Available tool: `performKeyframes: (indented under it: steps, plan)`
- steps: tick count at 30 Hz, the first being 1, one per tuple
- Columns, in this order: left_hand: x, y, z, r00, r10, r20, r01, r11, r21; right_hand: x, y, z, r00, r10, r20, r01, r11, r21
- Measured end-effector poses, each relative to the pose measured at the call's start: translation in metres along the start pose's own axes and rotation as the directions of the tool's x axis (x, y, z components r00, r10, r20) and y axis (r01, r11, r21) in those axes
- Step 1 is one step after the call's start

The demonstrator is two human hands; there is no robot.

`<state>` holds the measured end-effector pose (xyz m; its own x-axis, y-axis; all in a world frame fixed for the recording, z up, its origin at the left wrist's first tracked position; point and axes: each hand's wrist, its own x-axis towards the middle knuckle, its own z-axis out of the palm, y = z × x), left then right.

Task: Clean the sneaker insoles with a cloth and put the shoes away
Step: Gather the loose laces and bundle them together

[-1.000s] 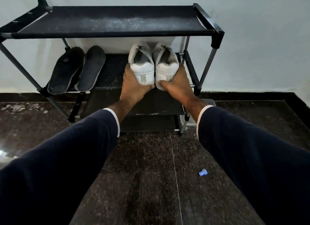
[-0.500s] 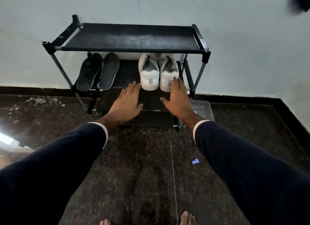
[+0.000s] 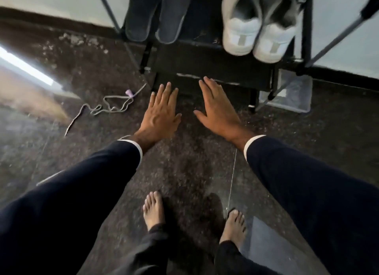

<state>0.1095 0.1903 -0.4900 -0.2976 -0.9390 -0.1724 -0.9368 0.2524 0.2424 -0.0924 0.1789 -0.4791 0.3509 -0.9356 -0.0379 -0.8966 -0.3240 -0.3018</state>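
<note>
Two white sneakers (image 3: 258,37) stand side by side, heels toward me, on the middle shelf of the black shoe rack (image 3: 207,55). Two dark insoles (image 3: 158,18) lean on the same shelf to their left. My left hand (image 3: 162,112) and my right hand (image 3: 217,108) hover flat over the floor in front of the rack, fingers straight, holding nothing. Both hands are well below and clear of the sneakers. No cloth is in view.
A grey cord with a small purple piece (image 3: 114,104) lies on the dark stone floor at left. A clear plastic lid or box (image 3: 289,96) sits beside the rack's right legs. My bare feet (image 3: 153,211) stand on the floor below the hands.
Both hands let go of the sneakers and drew back from the shelf toward me. The camera tilted down, so the rack's top left the view and my feet came in.
</note>
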Motion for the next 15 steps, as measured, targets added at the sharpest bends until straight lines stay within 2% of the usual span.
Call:
performKeyframes:
  steps: [4, 8, 15]
  plan:
    - [-0.056, -0.041, -0.022, 0.98, -0.138, 0.14, 0.144, 0.989, -0.036, 0.009, -0.049, 0.003, 0.975, -0.083, 0.205, 0.09, 0.996, -0.023]
    - [-0.105, -0.087, -0.04, 0.937, -0.27, 0.222, 0.288, 0.956, -0.054, 0.025, -0.108, 0.008, 0.928, -0.109, 0.356, 0.102, 0.994, 0.037]
    - [-0.172, -0.156, -0.059, 0.862, -0.38, 0.335, 0.429, 0.9, -0.082, 0.049, -0.194, 0.028, 0.88, -0.117, 0.461, 0.089, 0.993, 0.082]
